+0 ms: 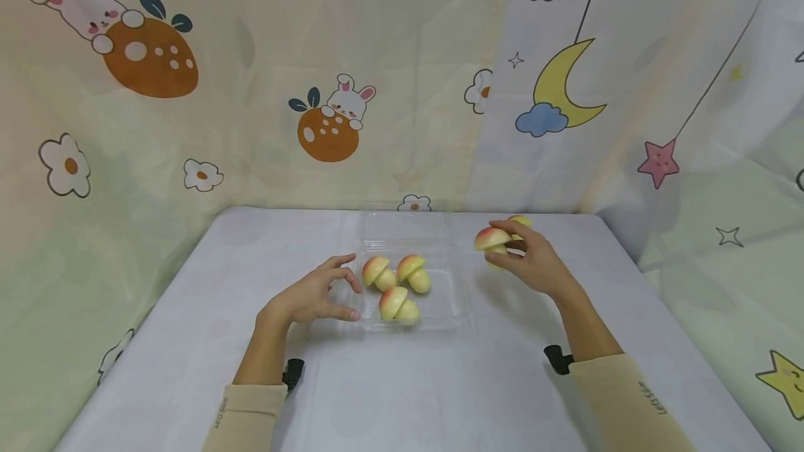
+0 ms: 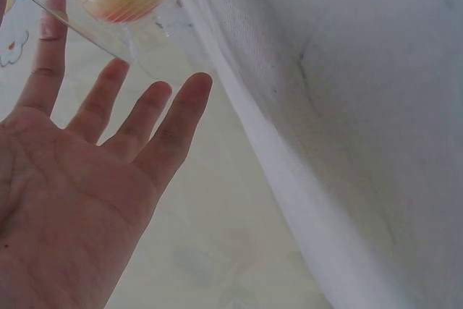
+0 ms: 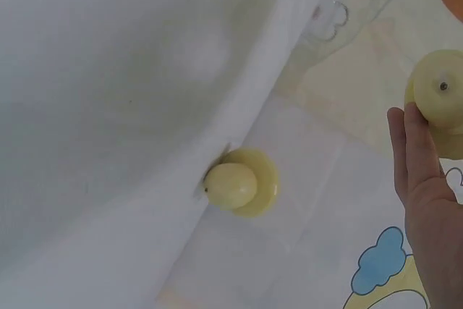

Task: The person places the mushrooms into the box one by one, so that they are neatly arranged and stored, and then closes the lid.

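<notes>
My right hand [image 1: 537, 264] pinches a toy mushroom [image 1: 492, 238] with a red-tinged yellow cap and pale stem, raised over the table's right side. In the right wrist view, the fingers [image 3: 419, 153] lie along this mushroom's stem side. A second mushroom [image 3: 235, 184] stands on the tabletop, partly hidden behind the hand in the head view. Three more mushrooms, at left [image 1: 377, 273], right [image 1: 414, 273] and front [image 1: 398, 305], lie tilted in a clear plastic box [image 1: 449, 298]. Beside the box's left edge is my left hand [image 1: 310, 291], fingers spread and holding nothing, fingertips right at the wall.
The box's clear lid [image 1: 407, 230] lies folded back toward the rear edge of the white-covered table [image 1: 402, 382]. Cartoon-printed curtains [image 1: 251, 89] hang close behind the table and along its sides. A dark wrist camera [image 1: 557, 359] sticks out beside the right cuff.
</notes>
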{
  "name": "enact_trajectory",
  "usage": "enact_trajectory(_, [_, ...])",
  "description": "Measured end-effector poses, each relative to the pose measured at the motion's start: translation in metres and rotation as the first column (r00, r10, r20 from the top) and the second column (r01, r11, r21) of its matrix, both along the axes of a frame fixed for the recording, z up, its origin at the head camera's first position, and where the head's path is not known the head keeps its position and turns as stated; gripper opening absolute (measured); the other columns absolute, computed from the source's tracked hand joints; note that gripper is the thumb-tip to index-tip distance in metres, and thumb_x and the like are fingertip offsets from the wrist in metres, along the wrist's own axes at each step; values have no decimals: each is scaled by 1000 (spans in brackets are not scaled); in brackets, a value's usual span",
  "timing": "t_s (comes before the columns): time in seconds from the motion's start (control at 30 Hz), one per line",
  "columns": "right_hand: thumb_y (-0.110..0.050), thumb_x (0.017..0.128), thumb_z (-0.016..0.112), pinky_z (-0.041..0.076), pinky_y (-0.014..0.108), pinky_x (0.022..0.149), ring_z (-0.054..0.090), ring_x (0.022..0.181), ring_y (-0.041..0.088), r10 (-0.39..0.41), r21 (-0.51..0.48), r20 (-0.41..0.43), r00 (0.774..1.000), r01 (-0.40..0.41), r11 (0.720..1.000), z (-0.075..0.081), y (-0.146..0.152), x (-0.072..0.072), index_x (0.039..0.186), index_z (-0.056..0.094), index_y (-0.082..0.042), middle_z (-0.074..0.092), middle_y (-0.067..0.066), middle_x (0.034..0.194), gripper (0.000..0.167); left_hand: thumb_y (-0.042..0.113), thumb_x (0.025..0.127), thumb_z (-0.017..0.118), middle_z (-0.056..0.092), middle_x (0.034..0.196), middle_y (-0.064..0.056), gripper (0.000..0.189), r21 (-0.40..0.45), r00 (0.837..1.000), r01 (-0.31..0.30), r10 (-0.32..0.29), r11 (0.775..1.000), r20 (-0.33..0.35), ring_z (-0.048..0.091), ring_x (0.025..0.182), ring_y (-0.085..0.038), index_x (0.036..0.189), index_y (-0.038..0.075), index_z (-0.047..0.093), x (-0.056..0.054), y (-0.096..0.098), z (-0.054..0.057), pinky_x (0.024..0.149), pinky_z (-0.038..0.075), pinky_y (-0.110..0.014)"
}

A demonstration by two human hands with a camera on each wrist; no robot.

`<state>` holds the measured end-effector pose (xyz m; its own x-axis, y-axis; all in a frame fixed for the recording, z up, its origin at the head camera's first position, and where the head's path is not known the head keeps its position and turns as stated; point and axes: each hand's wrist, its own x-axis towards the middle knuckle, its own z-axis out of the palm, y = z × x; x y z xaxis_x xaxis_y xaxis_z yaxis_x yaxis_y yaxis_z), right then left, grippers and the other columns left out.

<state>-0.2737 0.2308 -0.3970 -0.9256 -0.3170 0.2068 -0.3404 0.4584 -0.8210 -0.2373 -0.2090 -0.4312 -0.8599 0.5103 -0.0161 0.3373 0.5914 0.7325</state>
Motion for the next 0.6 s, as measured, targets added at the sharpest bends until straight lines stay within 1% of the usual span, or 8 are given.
enact_trajectory(0.17, [-22, 92, 80, 57, 21, 89, 63, 120, 39, 15, -26, -7, 1000, -15, 1000, 4, -14, 1, 145, 55, -10, 55, 13, 133, 59, 42, 77, 91, 23, 168, -14, 46, -1, 1000, -1, 1, 1000, -4, 24, 152, -45, 108, 15, 69, 0, 0, 0, 113, 39, -64])
enact_trajectory(0.4, [-23, 90, 82, 58, 26, 90, 64, 119, 34, 43, -48, 21, 999, -42, 998, -1, -35, -2, 142, 57, -16, 59, 8, 137, 58, 42, 77, 91, 23, 169, -13, 46, -4, 1000, -7, 7, 1000, -3, 24, 153, -45, 108, 16, 69, 0, -1, 0, 113, 39, -64])
enact_trajectory(0.5, [-19, 90, 81, 58, 29, 92, 63, 119, 35, 69, -52, 6, 998, -69, 996, -3, -42, -2, 142, 58, -14, 61, 9, 136, 56, 42, 77, 91, 23, 169, -13, 46, -6, 1000, -5, 5, 1000, -5, 24, 153, -45, 108, 16, 69, 0, -1, 0, 113, 39, -64])
enact_trajectory(0.6, [-18, 90, 82, 58, 32, 94, 63, 120, 35, 79, -42, -13, 997, -80, 996, -2, -47, -3, 141, 59, -13, 63, 10, 135, 56, 43, 77, 91, 23, 169, -13, 46, -8, 1000, -5, 5, 1000, -6, 24, 153, -45, 108, 16, 69, -1, -1, -1, 113, 39, -64])
